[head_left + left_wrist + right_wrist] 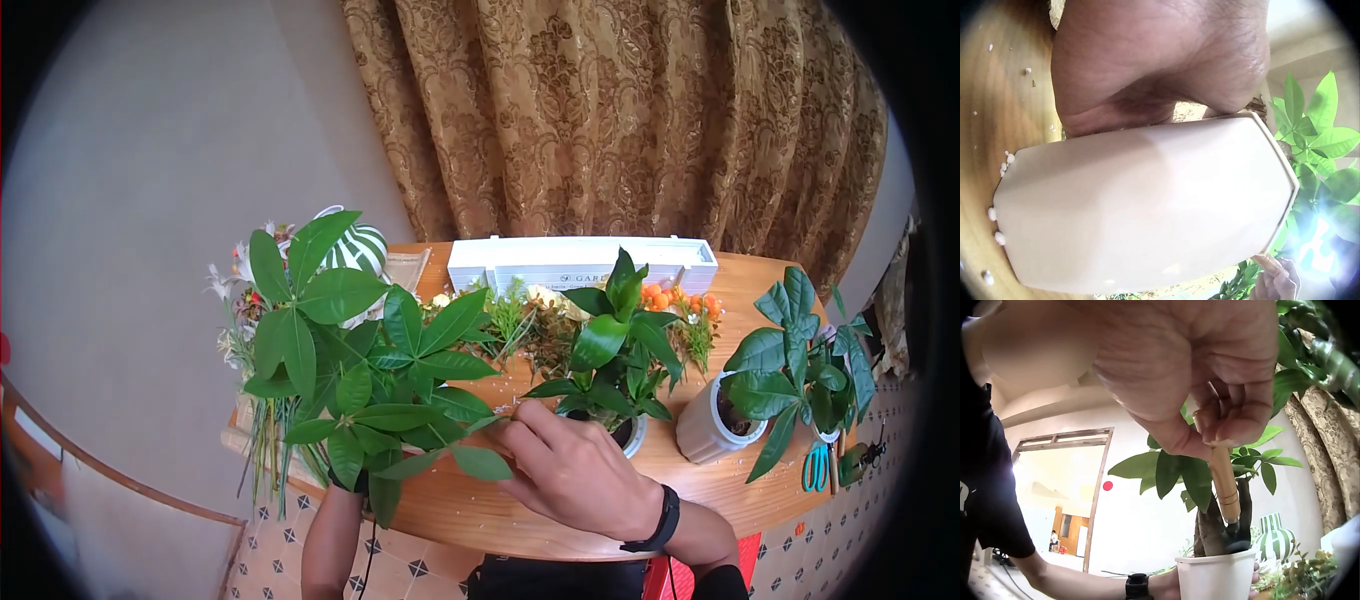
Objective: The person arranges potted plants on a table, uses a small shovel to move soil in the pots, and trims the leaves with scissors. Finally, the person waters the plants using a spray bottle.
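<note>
A leafy plant (390, 370) grows from a white pot (1147, 212) on the wooden table. My left hand (1166, 56) grips the pot's side, its fingertips (1255, 576) showing past the far edge in the right wrist view; leaves hide most of this hand in the head view. My right hand (585, 470) pinches the wooden handle (1225, 481) of a small garden tool from above. The handle points down into the pot beside the plant's thick trunk (1210, 525), and its lower end sits near the rim.
Two more potted plants, a middle one (620, 350) and a right one (795, 360), stand nearby. Behind are a white planter box (580, 262), a striped vase (358, 248) and orange flowers (675, 298). Cut flower stems (275, 440) lie left. Teal scissors (816, 468) are at the right edge.
</note>
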Demonstrator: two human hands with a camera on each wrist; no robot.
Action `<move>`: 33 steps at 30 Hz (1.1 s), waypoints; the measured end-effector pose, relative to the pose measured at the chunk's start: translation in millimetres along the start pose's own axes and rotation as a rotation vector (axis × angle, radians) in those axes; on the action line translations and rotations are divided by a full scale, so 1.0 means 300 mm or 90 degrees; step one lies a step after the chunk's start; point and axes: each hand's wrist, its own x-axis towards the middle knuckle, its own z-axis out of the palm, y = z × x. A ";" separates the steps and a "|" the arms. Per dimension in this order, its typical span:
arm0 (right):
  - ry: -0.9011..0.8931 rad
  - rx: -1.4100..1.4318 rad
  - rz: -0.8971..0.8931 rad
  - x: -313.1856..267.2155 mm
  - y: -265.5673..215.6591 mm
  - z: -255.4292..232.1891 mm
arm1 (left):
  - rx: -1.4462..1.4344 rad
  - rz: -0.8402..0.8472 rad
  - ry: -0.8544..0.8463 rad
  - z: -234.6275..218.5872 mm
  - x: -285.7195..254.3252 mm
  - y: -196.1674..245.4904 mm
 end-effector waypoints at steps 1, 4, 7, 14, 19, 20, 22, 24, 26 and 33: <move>0.005 0.000 0.001 -0.001 -0.003 -0.005 | -0.001 0.000 0.001 0.000 -0.001 -0.002; 0.002 0.004 0.004 -0.005 -0.021 -0.027 | -0.005 0.003 0.005 -0.002 -0.004 -0.004; -0.003 0.010 0.004 -0.007 -0.027 -0.034 | -0.012 0.004 0.010 -0.005 -0.008 -0.007; 0.014 0.005 -0.009 -0.017 0.008 0.012 | -0.013 0.017 0.021 -0.027 -0.017 0.007; 0.027 0.031 -0.007 -0.017 0.016 0.007 | -0.019 0.043 0.033 -0.051 -0.035 0.014; 0.043 0.040 -0.022 -0.019 0.019 0.010 | -0.019 0.046 0.033 -0.054 -0.040 0.017; 0.053 0.046 -0.024 -0.019 0.018 0.011 | -0.017 0.051 0.039 -0.064 -0.045 0.023; 0.063 0.049 -0.028 -0.018 0.014 0.010 | -0.017 0.055 0.041 -0.063 -0.047 0.025; 0.055 0.077 -0.011 -0.011 0.010 0.011 | -0.019 0.057 0.044 -0.069 -0.052 0.025; 0.054 0.120 -0.017 0.012 0.032 0.030 | -0.028 0.053 0.051 -0.069 -0.059 0.018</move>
